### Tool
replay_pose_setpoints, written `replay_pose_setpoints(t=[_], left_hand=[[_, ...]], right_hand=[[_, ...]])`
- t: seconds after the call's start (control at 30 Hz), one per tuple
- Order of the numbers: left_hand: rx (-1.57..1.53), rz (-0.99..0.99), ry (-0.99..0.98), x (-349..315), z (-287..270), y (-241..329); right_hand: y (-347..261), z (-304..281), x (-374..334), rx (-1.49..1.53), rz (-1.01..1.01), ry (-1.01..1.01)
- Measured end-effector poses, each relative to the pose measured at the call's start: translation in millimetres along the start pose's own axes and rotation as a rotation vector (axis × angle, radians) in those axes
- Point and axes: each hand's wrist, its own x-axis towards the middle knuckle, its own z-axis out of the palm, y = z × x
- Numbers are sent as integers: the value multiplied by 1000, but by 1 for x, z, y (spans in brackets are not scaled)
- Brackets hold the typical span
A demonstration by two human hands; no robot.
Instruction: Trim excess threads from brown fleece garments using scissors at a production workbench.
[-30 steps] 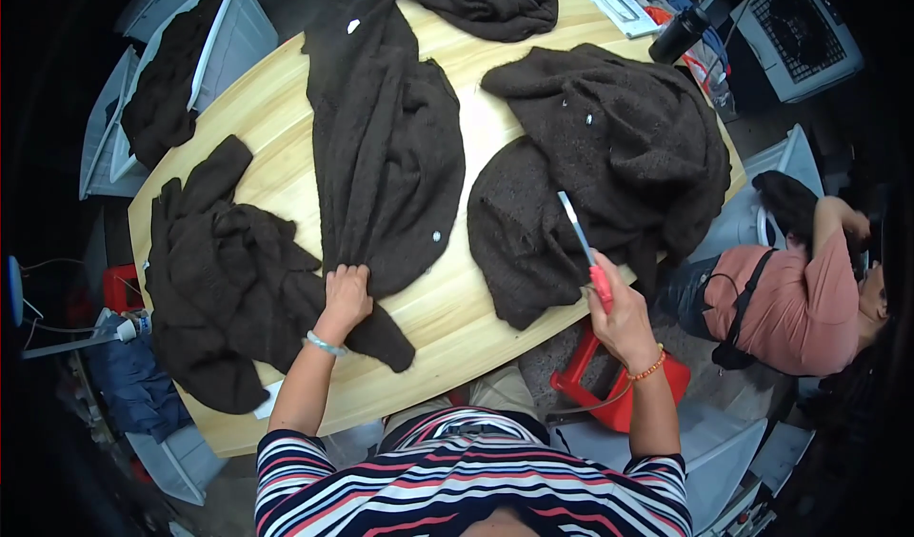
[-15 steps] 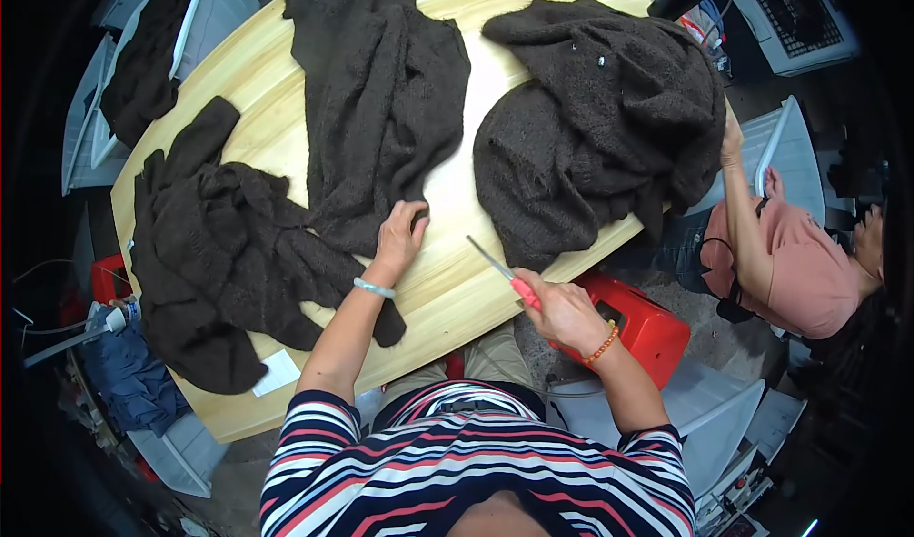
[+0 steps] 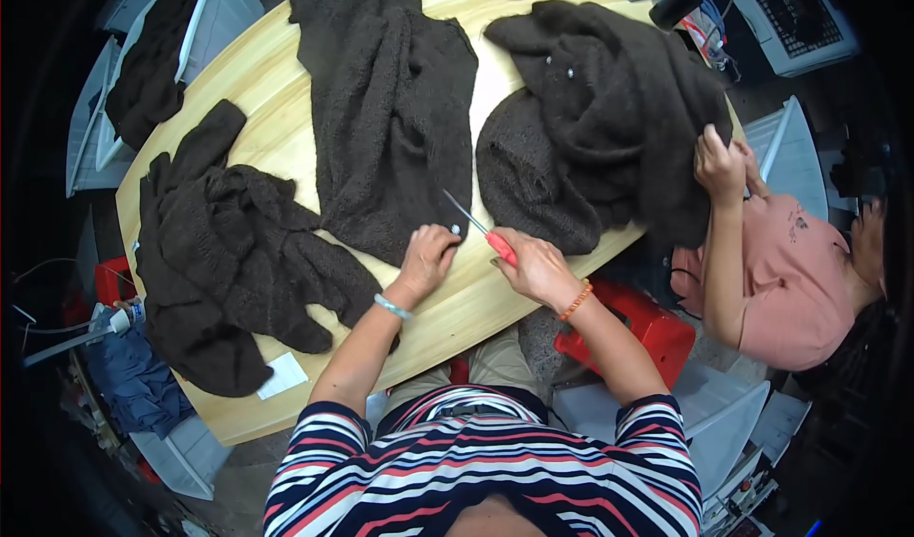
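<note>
A dark brown knit garment lies lengthwise across the middle of the wooden table. My left hand has its fingers closed on the garment's near edge, beside a small white spot. In my right hand is a tool with a pinkish-red handle and a slim, pointed metal shaft. Its tip lies over the garment's right side, just beyond my left fingertips; whether it touches the cloth I cannot tell.
Crumpled dark knits lie left and right. A co-worker's hand grips the right one. A white paper is near the left edge. A black cylinder stands far right; a red stool is below the table.
My left hand has moved right along the garment's near edge. The tool in my right hand has moved left and away from me, over the cloth. The co-worker has shifted the right garment.
</note>
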Motion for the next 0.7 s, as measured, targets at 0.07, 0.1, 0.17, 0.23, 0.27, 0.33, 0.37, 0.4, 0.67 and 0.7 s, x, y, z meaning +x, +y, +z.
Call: replay_pose_setpoints(t=[0.07,0.1,0.17,0.23,0.27,0.33,0.37,0.4,0.67,0.7], left_hand=[[3,15,-9,-5,3,8],[-27,4,-15,-7,7,11],[-52,-16,14,-13,10,15],[-41,-41,88,-23,7,16],[-33,-51,129,-27,3,16],[0,-37,184,-38,-4,12],[44,-36,161,-40,-7,13],[88,-37,140,-42,-8,15],[347,-153,206,-56,-5,4],[360,-189,205,-56,-11,0]], right_hand=[[-6,7,22,63,-95,63],[0,18,34,97,-154,48],[17,48,55,106,-248,-7],[18,72,59,108,-199,-73],[17,82,60,118,-208,-60],[-2,82,62,28,-77,-126],[-3,87,62,-52,-80,-77],[-3,93,64,-63,-86,-71],[-8,121,75,-356,-183,135],[-8,122,74,-276,-157,81]])
